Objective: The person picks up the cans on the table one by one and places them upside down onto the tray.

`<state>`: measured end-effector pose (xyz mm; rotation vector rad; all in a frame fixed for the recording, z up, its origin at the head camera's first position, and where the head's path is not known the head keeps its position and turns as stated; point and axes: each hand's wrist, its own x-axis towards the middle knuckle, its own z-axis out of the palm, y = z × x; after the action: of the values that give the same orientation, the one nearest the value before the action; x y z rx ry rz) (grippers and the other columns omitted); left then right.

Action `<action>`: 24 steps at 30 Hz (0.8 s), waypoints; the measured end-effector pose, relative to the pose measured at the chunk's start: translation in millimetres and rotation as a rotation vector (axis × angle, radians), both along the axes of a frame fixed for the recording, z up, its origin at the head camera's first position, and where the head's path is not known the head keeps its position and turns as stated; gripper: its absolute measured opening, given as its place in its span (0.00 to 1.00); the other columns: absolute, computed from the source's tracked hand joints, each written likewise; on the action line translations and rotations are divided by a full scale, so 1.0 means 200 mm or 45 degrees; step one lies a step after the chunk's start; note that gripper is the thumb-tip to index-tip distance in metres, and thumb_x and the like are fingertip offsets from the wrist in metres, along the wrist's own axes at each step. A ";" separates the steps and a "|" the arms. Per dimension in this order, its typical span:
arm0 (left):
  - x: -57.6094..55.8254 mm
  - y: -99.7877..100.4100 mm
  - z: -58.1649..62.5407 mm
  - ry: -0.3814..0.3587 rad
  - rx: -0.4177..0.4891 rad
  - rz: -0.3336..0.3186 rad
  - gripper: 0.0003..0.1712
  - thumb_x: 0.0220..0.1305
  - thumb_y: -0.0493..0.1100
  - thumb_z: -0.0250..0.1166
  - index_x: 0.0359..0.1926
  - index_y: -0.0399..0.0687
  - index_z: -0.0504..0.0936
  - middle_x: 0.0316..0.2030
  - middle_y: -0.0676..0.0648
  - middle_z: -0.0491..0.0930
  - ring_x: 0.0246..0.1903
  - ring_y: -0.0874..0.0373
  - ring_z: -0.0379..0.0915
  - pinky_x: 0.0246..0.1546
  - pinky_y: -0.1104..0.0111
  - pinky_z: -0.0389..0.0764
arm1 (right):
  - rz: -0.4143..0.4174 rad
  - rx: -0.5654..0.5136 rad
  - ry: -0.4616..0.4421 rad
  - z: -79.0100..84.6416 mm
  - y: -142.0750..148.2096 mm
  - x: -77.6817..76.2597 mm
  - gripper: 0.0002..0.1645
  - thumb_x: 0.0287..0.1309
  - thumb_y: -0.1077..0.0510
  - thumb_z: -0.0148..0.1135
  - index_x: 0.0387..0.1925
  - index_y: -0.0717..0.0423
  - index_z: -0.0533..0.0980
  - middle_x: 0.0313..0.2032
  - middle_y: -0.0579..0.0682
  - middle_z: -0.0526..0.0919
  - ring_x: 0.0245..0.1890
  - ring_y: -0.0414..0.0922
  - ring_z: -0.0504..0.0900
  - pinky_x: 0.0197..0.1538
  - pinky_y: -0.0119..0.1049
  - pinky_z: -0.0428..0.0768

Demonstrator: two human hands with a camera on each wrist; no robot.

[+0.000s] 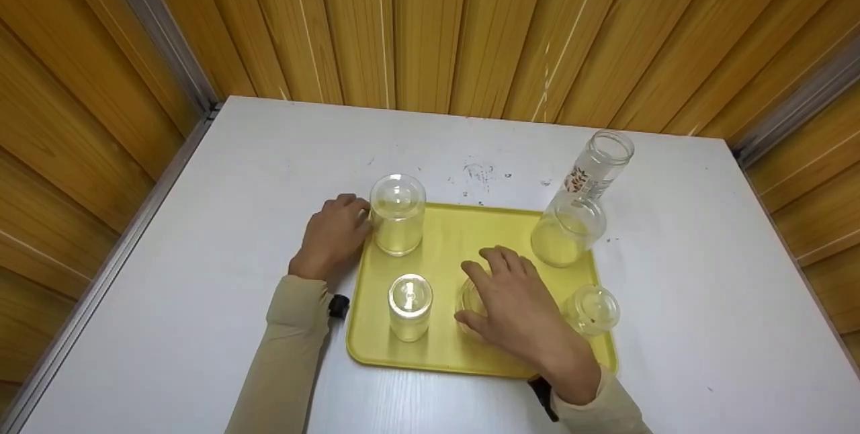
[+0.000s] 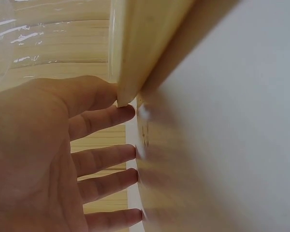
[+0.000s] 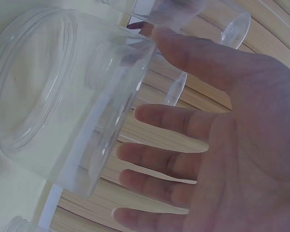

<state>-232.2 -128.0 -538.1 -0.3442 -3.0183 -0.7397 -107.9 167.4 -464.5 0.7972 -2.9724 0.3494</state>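
Observation:
My left hand (image 1: pixel 338 229) is at the left rim of a yellow tray (image 1: pixel 463 215). In the left wrist view its thumb lies against the tray's edge, with the straight fingertips down at the white table. A tall clear jar (image 1: pixel 398 232) stands upside down just inside that rim. My right hand (image 1: pixel 514 303), fingers spread and relaxed, hovers over a clear wide-mouthed jar (image 1: pixel 470 299), partly hidden beneath it. The right wrist view shows this jar (image 3: pixel 82 96) mouth down, the thumb close by its upturned base and the other fingers apart from it.
A smaller upturned jar (image 1: pixel 410 306) stands at the tray's front left. On the right are a small jar (image 1: pixel 594 310) and a larger clear jar (image 1: pixel 563 239). Behind them, off the tray, stands a tall glass bottle (image 1: pixel 594 168) with a brown leaf print. Wood-patterned panels (image 1: pixel 430 31) enclose the table.

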 end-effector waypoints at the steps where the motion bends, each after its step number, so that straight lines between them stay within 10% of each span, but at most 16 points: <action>1: 0.00 0.00 0.00 0.001 -0.001 0.002 0.22 0.76 0.47 0.59 0.61 0.37 0.84 0.66 0.32 0.76 0.64 0.31 0.73 0.59 0.38 0.77 | -0.001 -0.002 0.002 0.00 0.00 0.00 0.37 0.57 0.46 0.80 0.62 0.61 0.79 0.62 0.68 0.76 0.65 0.69 0.72 0.67 0.65 0.70; 24: 0.01 0.01 0.01 -0.013 0.010 0.039 0.21 0.76 0.47 0.60 0.61 0.39 0.84 0.67 0.32 0.76 0.66 0.32 0.72 0.61 0.38 0.76 | -0.055 -0.132 0.172 0.21 0.11 -0.03 0.34 0.62 0.50 0.78 0.64 0.61 0.78 0.66 0.66 0.75 0.68 0.66 0.71 0.66 0.65 0.71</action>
<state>-230.1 -125.7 -535.6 -0.2941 -3.0217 -0.7536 -114.2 190.1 -422.6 0.7147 -2.8161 0.4259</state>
